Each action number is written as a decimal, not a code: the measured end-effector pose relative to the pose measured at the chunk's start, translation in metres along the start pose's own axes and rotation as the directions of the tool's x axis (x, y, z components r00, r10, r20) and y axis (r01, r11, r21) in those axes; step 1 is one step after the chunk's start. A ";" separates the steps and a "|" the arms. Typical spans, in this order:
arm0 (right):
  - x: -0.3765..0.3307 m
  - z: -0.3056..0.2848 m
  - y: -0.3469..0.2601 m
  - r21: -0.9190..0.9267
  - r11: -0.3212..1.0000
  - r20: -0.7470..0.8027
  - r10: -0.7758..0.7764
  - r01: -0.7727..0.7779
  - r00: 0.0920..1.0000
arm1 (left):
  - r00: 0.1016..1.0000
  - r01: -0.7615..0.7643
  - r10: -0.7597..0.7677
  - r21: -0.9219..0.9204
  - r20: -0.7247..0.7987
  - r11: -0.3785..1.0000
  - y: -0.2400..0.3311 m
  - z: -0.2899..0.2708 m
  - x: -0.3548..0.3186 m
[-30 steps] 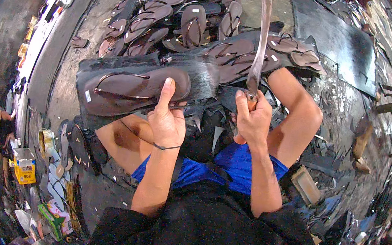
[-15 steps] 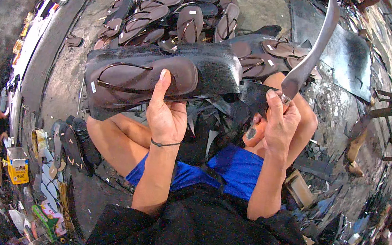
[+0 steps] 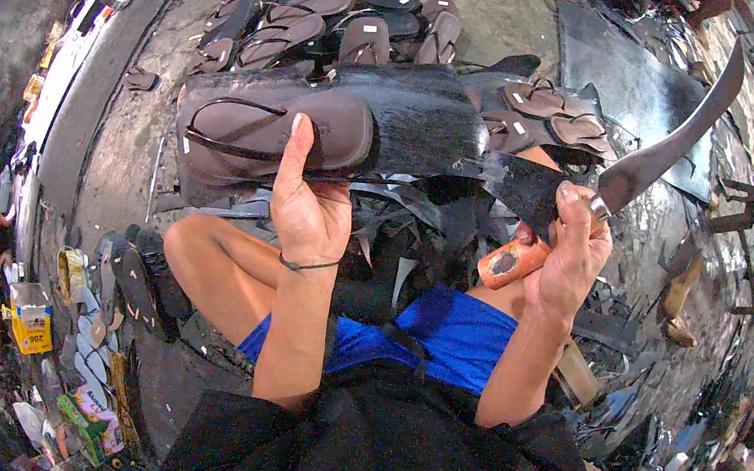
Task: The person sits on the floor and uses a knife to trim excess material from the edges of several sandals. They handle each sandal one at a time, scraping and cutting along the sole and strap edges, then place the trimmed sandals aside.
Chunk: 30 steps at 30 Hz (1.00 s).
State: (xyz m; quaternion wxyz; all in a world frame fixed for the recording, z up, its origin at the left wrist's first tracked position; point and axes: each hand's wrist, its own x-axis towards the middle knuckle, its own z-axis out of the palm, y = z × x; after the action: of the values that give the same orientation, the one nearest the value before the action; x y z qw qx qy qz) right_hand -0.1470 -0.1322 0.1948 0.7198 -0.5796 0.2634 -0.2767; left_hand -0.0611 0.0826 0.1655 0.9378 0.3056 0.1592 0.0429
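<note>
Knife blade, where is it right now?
In the head view the curved knife is on the right, gripped by the right hand, blade tip raised up and right of the black rubber sheet.

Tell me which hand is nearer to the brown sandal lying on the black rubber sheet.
Left. The left hand presses its thumb on the brown sandal, holding it against the black rubber sheet. The right hand is off to the side, gripping a curved knife.
</note>
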 end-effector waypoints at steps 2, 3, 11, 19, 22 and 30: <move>-0.002 0.004 -0.005 0.053 0.998 -0.043 0.015 -0.013 0.999 | 1.000 -0.003 0.003 0.005 0.013 1.000 0.001 0.001 0.002; -0.003 0.006 -0.008 0.086 0.996 -0.070 0.024 -0.018 0.997 | 1.000 -0.010 0.010 0.015 0.003 1.000 0.001 0.003 0.003; 0.000 -0.003 -0.004 0.094 0.996 -0.033 0.002 0.001 0.999 | 0.999 0.020 -0.019 -0.009 0.043 1.000 0.009 0.005 0.010; 0.015 -0.084 -0.035 -0.040 0.998 -0.115 -0.043 0.039 0.992 | 0.971 -0.209 0.224 0.170 -0.078 0.963 0.075 -0.069 0.053; -0.022 -0.043 0.005 -0.570 0.804 0.236 -0.039 0.171 0.971 | 0.970 -0.235 0.239 0.084 -0.041 0.968 0.032 -0.036 0.018; -0.109 -0.002 0.080 -0.575 0.735 0.553 0.024 0.360 0.833 | 0.987 -0.088 0.077 -0.073 -0.144 0.993 -0.019 0.003 0.017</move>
State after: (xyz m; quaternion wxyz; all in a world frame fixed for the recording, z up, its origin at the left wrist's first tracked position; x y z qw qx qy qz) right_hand -0.2183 -0.0431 0.1223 0.4828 -0.8698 0.0804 -0.0632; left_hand -0.0441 0.0687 0.1517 0.9329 0.2710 0.2104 0.1095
